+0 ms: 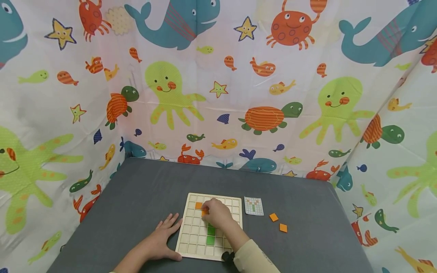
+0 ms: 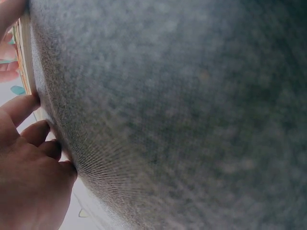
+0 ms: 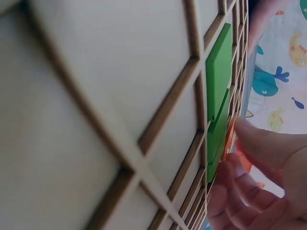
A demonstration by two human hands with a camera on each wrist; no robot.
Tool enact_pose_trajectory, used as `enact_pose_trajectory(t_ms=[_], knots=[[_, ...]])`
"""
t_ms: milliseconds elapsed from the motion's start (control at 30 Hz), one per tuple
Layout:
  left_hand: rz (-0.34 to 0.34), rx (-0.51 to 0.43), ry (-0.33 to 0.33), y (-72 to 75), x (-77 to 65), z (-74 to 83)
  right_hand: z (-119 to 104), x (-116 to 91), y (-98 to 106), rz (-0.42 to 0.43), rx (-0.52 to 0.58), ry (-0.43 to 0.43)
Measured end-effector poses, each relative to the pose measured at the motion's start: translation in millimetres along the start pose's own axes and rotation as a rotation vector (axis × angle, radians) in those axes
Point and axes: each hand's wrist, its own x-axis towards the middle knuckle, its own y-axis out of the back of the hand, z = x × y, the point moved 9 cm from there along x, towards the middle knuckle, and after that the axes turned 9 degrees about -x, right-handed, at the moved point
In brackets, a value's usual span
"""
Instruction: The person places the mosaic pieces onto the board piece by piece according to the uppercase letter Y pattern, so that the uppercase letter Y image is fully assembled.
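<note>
On the gridded board point(image 1: 194, 229), just beyond green tiles point(image 1: 210, 240), the right hand point(image 1: 218, 214) pinches an orange tile point(image 1: 204, 213), likely for neat seating. The left hand point(image 1: 163, 237) lies spread, touching the board's left edge, probably steadying it. Close by rests a patterned card point(image 1: 253, 206), presumably for checking; two loose orange squares point(image 1: 274, 217) lie farther right.

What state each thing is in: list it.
Left hand: spread, touching board
Right hand: pinching an orange tile
Board: flat, partly filled
Green tiles: set in board
Far orange tile: set in board
Two loose orange tiles: lying off board
Pattern card: lying face up
</note>
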Motion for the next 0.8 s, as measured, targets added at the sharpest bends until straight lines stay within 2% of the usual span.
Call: enact_pose_trajectory(t_ms=[300, 633, 800], knots=[[0.002, -0.011, -0.008, 0.6, -0.2, 3.5, 2, -6, 20, 0.005, 0.151, 0.014], [-0.003, -0.005, 0.014, 0.4, 1.9, -0.2, 6, -21, 47, 0.064, 0.163, 0.022], [0.001, -0.006, 0.002, 0.4, 1.8, -1.1, 14, -27, 55, 0.102, 0.174, 0.028]])
